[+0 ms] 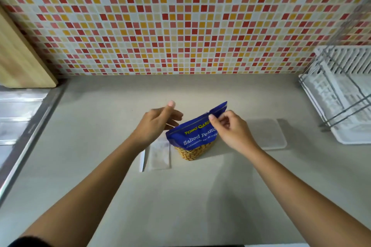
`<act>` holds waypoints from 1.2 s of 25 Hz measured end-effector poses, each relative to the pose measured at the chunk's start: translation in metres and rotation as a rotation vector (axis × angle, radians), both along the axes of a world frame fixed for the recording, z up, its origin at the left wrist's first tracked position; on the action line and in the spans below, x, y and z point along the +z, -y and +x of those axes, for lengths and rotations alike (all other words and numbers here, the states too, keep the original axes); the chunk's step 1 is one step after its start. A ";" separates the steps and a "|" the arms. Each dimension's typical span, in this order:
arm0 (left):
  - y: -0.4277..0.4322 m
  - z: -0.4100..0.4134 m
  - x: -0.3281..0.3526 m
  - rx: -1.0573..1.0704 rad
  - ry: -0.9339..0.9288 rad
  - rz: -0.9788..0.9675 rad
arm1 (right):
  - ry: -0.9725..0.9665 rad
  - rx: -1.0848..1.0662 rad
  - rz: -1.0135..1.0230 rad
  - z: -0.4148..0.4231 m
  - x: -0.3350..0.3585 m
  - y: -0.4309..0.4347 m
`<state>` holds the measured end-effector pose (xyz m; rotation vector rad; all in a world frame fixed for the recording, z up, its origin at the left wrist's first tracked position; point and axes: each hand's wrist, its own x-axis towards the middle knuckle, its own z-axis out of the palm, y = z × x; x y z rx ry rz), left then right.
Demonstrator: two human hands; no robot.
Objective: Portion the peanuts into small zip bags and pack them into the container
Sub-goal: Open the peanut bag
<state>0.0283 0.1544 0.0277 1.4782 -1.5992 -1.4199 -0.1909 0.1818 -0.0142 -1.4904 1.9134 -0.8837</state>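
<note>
I am pinching the top of the peanut bag [190, 136] with my right hand [230, 130]; my left hand [158, 122] is hovering loose-fingered beside it; the zip bags [159, 153] and container [267, 134] are lying seemingly unfilled.

Only readable print is on the blue bag [192, 136].

Line 1, yellow caps: "TONG GARD". The rest is cut off by the right hand [230, 132], which pinches the bag's top edge.

Line 2, bigger white mixed case: "Salted Peanu". Its end is behind the same hand.

Line 3, small white, Thai script, too small to read.

All three lines run tilted, rising to the right, on the blue panel above the clear window [192, 152].
</note>
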 end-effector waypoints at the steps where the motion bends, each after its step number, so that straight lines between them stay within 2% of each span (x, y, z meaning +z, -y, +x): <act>1: 0.006 -0.004 0.004 -0.114 0.063 0.009 | -0.024 0.013 0.003 0.005 0.004 0.000; 3: 0.015 -0.012 0.007 -0.306 0.173 0.005 | 0.001 0.007 0.090 0.011 0.014 0.006; 4: 0.017 -0.015 0.008 -0.350 0.178 0.024 | 0.088 0.001 0.164 0.011 0.017 0.010; 6: 0.023 -0.018 0.006 -0.345 0.106 0.113 | 0.339 0.011 0.273 0.010 0.020 0.014; 8: 0.025 -0.017 0.005 -0.316 0.003 0.231 | 0.478 0.030 0.335 0.010 0.019 0.014; 12: 0.027 -0.020 0.003 -0.308 -0.100 0.361 | 0.527 0.070 0.367 0.007 0.017 0.012; 17: 0.034 -0.033 0.001 -0.257 -0.036 0.362 | 0.528 0.116 0.333 0.006 0.020 0.012; 19: 0.036 -0.040 0.002 -0.280 0.072 0.237 | 0.515 0.138 0.309 0.006 0.020 0.010; 22: 0.036 -0.048 0.008 -0.375 0.439 -0.229 | 0.524 0.098 0.277 0.009 0.017 0.010; 23: 0.034 -0.050 0.010 -0.384 0.502 -0.347 | 0.540 0.061 0.258 0.011 0.017 0.011; 26: 0.029 -0.055 0.007 -0.351 0.591 -0.540 | 0.541 -0.032 0.210 0.017 0.018 0.011; 30: 0.020 -0.065 0.003 -0.324 0.689 -0.663 | 0.512 -0.066 0.213 0.013 0.022 0.010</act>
